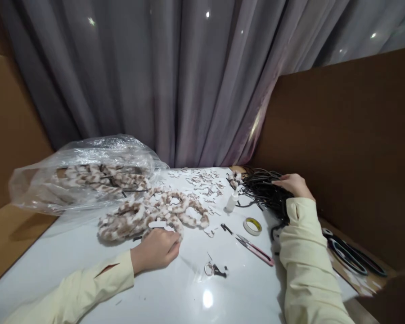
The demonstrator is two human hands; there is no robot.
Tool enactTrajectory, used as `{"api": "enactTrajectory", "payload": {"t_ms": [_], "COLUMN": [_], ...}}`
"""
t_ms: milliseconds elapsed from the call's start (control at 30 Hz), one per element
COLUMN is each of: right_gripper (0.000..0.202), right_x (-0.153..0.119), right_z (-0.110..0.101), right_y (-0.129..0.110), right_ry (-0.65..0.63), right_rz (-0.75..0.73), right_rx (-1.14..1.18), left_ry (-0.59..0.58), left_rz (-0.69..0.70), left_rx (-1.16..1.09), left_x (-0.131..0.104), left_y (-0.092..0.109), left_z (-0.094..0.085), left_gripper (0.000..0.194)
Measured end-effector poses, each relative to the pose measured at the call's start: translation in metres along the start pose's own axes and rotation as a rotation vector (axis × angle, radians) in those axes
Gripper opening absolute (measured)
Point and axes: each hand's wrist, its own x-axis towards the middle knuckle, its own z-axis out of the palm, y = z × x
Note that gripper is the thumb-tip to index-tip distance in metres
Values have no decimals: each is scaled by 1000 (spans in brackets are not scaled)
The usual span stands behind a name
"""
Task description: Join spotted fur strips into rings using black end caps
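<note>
My left hand (157, 247) is closed at the front of a heap of fluffy brown-and-white plush loops (123, 222), its fingers curled on the edge of one plush loop (177, 226). The fingertips are partly hidden. On the far right, my right hand (295, 185) reaches over a tangled pile of thin black cords (263, 191), its fingers pressed together on the cords. Between the hands lie pink-handled thread snips (256, 252), a roll of tape (252, 226) and a small white bottle (231, 201).
A clear plastic bag (84, 175) of plush loops stands back left. Scraps (205, 180) litter the table's far side. A metal ring with a black clip (216, 270) lies in front. Large black-handled scissors (351, 256) sit at right. Cardboard walls (357, 135) flank the table; a grey curtain (138, 81) hangs behind.
</note>
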Motion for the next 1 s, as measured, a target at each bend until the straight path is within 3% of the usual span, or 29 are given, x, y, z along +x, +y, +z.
{"api": "enactTrajectory", "payload": {"t_ms": [100,200,433,567,733,833,900,1000], "right_gripper": [22,21,42,51,35,20,31,41], "right_x": [2,3,-1,-3,-3,-16,-30,-49], "right_z": [18,20,-7,-19,-38,-55,-68,-86], "right_y": [4,3,7,6,-14,-37,-54,-79], "right_ry": [-145,-162,8,190,429,522,488,299], "right_rz": [118,188,316,349,257,55,-77,-134], "right_rx": [-48,-52,44,98,269,710,880,932], "left_ry": [-52,-137,-255,-206,-138,-137,-149,-217], "left_rz": [2,-69,-248,-411,-596,-623,-614,-563], "left_rx": [4,45,103,15,50,2,-63,-225], "left_x": [1,2,-9,-3,17,20,17,12], "left_y": [0,1,5,3,-3,-9,-14,-21], "left_z": [-5,-14,-47,-48,-26,-24,-29,-42], "left_gripper": [12,8,21,61,59,41,33,29]}}
